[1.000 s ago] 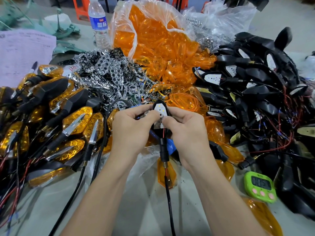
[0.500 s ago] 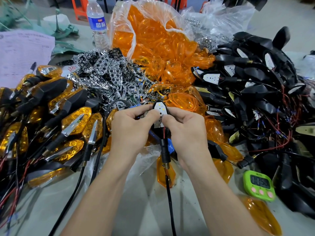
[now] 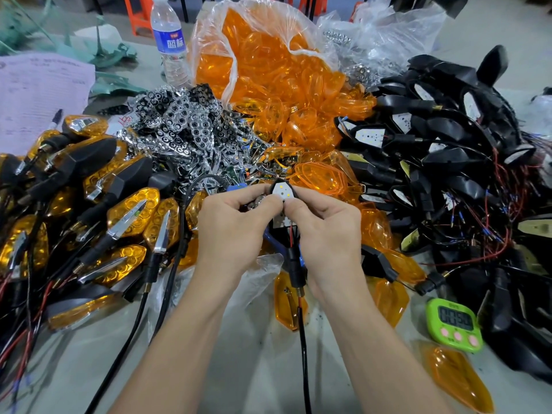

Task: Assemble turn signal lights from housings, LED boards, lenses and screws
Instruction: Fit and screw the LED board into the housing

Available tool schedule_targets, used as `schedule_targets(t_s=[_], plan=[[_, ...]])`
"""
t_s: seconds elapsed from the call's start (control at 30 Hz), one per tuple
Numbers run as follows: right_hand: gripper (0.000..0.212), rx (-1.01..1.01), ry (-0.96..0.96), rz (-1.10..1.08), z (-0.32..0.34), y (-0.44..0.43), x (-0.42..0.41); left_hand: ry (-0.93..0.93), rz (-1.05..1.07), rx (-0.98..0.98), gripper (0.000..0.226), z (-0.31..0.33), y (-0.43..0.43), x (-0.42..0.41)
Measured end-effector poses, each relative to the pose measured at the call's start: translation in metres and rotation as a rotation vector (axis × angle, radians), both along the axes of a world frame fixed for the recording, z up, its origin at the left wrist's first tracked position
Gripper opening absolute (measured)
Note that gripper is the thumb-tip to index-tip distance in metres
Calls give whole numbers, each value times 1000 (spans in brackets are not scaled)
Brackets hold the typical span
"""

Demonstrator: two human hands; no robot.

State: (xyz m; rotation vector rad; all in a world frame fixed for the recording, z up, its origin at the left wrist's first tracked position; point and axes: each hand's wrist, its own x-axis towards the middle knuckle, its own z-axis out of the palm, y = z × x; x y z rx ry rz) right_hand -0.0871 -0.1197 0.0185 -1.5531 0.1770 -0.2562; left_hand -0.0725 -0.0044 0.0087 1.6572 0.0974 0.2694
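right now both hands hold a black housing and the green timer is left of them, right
No: the head view shows the timer right of them. The left hand and right hand do hold the housing.

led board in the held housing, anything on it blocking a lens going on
Only the thumbs: the left hand and right hand pinch the black housing, thumb tips pressed on the middle of the LED board.

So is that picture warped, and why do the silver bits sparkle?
Head view: wide-angle lens bends the edges, so the water bottle leans; light soft and even, shadows faint; chrome reflectors and plastic bag catch glare; housing in the middle is sharp.
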Motion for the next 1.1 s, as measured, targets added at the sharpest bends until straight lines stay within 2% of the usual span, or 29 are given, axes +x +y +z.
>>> schedule_targets(t_s=[0.23,0.33,0.53,0.7,0.87,1.0,1.1], plan=[[22,39,31,-5,2,-2,1,-23,-34,-21,19,1,0,-2],[27,79,53,-18,3,-1,-1,-24,-39,-24,21,2,0,-2],[22,81,43,-9,1,-4,-2,-17,-36,-19,22,4,-1,-3],[25,62,55,-17,1,-5,0,52,-45,-123,16,11,-4,-7],[23,72,90,-33,-4,-6,1,66,-2,-204,43,19,1,-12],[18,38,89,-42,-7,-5,1,56,-194,-298,45,24,5,-11],[16,54,103,-34,-9,-7,2,-25,-249,-216,49,21,8,-8]])
